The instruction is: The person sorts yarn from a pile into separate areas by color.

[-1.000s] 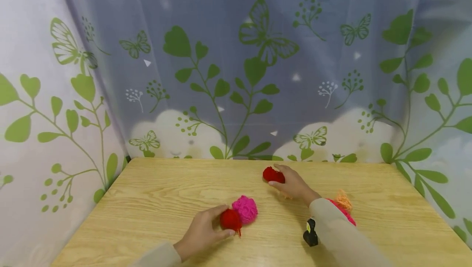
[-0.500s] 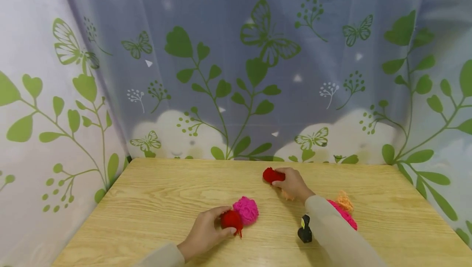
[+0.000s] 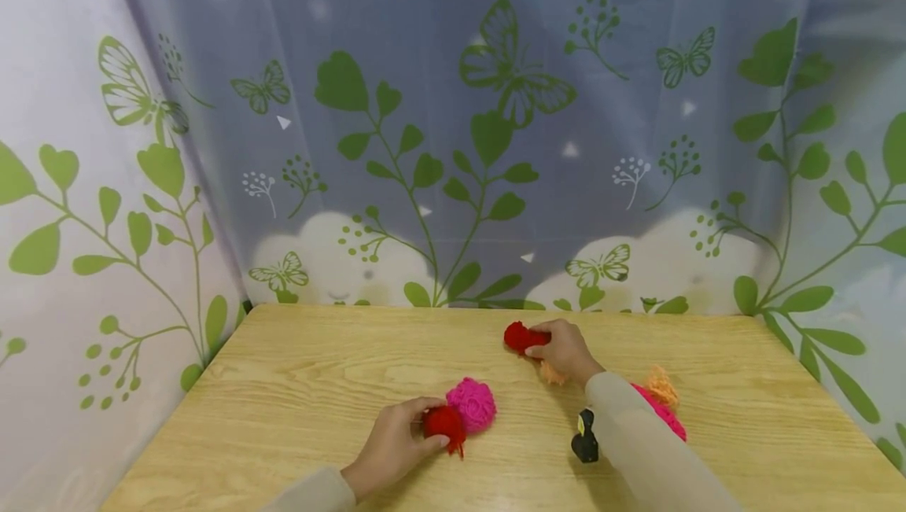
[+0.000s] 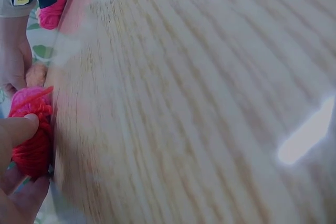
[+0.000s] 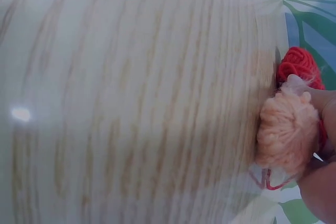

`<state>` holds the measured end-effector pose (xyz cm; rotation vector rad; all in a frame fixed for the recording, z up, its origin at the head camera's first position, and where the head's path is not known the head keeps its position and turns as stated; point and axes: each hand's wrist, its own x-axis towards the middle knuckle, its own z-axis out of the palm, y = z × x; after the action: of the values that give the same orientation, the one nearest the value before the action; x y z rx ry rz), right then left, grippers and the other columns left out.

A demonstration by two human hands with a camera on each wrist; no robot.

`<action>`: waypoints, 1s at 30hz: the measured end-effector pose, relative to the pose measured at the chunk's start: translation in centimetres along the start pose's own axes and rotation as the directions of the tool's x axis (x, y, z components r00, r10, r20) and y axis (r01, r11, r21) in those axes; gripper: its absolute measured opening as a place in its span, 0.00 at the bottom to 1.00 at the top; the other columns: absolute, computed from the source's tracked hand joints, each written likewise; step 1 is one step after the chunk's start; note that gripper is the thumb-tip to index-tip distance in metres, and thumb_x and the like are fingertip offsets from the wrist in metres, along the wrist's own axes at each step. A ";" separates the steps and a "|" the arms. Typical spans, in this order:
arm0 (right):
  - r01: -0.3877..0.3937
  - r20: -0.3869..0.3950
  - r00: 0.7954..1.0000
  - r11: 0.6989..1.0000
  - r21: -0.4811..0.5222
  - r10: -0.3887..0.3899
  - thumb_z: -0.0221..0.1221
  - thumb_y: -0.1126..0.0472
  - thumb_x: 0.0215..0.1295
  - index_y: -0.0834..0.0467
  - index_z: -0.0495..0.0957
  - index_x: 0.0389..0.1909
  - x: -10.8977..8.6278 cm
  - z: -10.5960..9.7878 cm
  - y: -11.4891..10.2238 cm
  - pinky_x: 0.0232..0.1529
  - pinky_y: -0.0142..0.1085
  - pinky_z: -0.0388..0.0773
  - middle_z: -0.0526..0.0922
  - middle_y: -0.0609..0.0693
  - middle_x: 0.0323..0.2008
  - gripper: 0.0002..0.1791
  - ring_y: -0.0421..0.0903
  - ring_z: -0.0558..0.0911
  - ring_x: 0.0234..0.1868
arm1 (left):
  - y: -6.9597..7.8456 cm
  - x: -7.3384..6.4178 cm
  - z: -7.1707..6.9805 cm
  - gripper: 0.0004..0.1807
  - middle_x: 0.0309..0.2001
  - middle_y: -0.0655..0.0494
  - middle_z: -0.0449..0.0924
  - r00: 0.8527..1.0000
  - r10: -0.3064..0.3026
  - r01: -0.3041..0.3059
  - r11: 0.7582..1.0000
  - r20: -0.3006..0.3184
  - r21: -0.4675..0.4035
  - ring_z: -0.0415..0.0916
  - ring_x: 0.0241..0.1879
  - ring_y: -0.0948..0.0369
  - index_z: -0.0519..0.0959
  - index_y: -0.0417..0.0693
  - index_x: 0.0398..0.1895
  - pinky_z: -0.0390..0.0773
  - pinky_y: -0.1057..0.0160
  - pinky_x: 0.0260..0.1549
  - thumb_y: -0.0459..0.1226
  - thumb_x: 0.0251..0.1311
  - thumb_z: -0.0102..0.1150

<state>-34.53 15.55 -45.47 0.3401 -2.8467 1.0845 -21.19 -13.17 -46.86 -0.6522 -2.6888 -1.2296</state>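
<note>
We are holding the near red yarn ball (image 3: 443,422) towards the front of the tabletop (image 3: 340,355), our left grip (image 3: 392,441) closing thumb and fingers on opposite sides, presumably because something so round could roll. Its loose tail is hanging free on the side nearest us. The magenta yarn ball (image 3: 473,403) is sitting right against it on the far side, outside our fingers, so the red one is probably helping to steady it.

Farther back, we are pinching the far red yarn ball (image 3: 519,337) with our right grip (image 3: 566,351), fingers drawn in and its left end showing; holding by one end is likely leaving the rest unsquashed. The peach yarn ball (image 3: 552,373) is lying just below that hand; whether it is touching the red yarn, we are not managing to tell.

Off to the right, a hot-pink skein (image 3: 661,414) is showing partly behind our sleeve (image 3: 637,433), with an orange yarn ball (image 3: 661,388) resting beside it. A black device (image 3: 584,437) is sitting at that sleeve, and a leaf-printed curtain (image 3: 396,182) is hanging behind everything.
</note>
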 end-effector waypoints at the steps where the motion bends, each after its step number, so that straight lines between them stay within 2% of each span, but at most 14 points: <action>1: 0.000 -0.001 1.000 1.000 0.000 0.000 0.69 0.66 0.53 0.68 0.81 0.49 0.0 0.0 0.0 0.49 0.48 0.79 0.82 0.63 0.48 0.21 0.59 0.80 0.49 | 0.0 0.0 0.0 0.24 0.46 0.47 0.83 1.000 -0.002 0.002 1.000 0.003 -0.018 0.81 0.43 0.56 0.80 0.40 0.51 0.81 0.67 0.40 0.34 0.48 0.73; 5: 0.001 -0.002 1.000 1.000 -0.004 -0.001 0.69 0.66 0.53 0.68 0.81 0.49 0.0 0.0 -0.1 0.48 0.48 0.79 0.82 0.63 0.48 0.21 0.59 0.80 0.49 | -0.1 0.1 0.1 0.23 0.47 0.44 0.83 1.000 -0.013 0.014 0.997 0.009 -0.078 0.82 0.44 0.54 0.80 0.39 0.51 0.81 0.70 0.38 0.31 0.48 0.72; 10: -0.002 -0.001 1.000 1.000 -0.010 0.002 0.69 0.66 0.53 0.68 0.81 0.49 0.0 -0.1 -0.1 0.48 0.48 0.79 0.82 0.63 0.48 0.21 0.59 0.81 0.48 | 0.0 0.0 -0.2 0.22 0.46 0.44 0.83 1.000 -0.015 0.014 0.998 -0.010 -0.068 0.82 0.43 0.54 0.80 0.38 0.50 0.81 0.71 0.38 0.31 0.48 0.72; 17: -0.013 0.016 1.000 1.000 0.002 0.013 0.68 0.66 0.54 0.68 0.81 0.49 0.0 -0.2 -0.1 0.48 0.47 0.79 0.82 0.63 0.48 0.20 0.58 0.81 0.48 | 0.5 0.7 -1.8 0.22 0.48 0.39 0.81 0.999 -0.010 0.005 0.993 -0.046 -0.121 0.81 0.45 0.48 0.79 0.34 0.51 0.82 0.65 0.40 0.30 0.51 0.70; 23: -0.002 0.022 1.000 1.000 -0.007 0.002 0.68 0.66 0.55 0.69 0.81 0.49 0.0 -0.3 -0.2 0.47 0.47 0.79 0.82 0.64 0.48 0.20 0.58 0.81 0.47 | 0.6 2.4 -3.2 0.22 0.49 0.42 0.81 0.993 -0.017 0.009 0.997 -0.113 -0.076 0.81 0.46 0.48 0.79 0.37 0.52 0.82 0.59 0.42 0.32 0.52 0.70; 30: 0.027 0.024 0.999 0.998 -0.054 -0.026 0.69 0.66 0.54 0.69 0.81 0.48 0.1 -0.2 -0.2 0.47 0.47 0.79 0.82 0.64 0.47 0.20 0.58 0.81 0.46 | 0.6 4.5 -4.6 0.24 0.48 0.44 0.82 0.968 -0.024 0.000 0.995 -0.249 -0.096 0.82 0.45 0.49 0.80 0.39 0.51 0.82 0.54 0.42 0.28 0.48 0.71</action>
<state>-34.58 15.51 -45.21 0.3881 -2.8774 1.0032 -25.27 -14.74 -42.13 -0.4562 -2.4445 -1.3498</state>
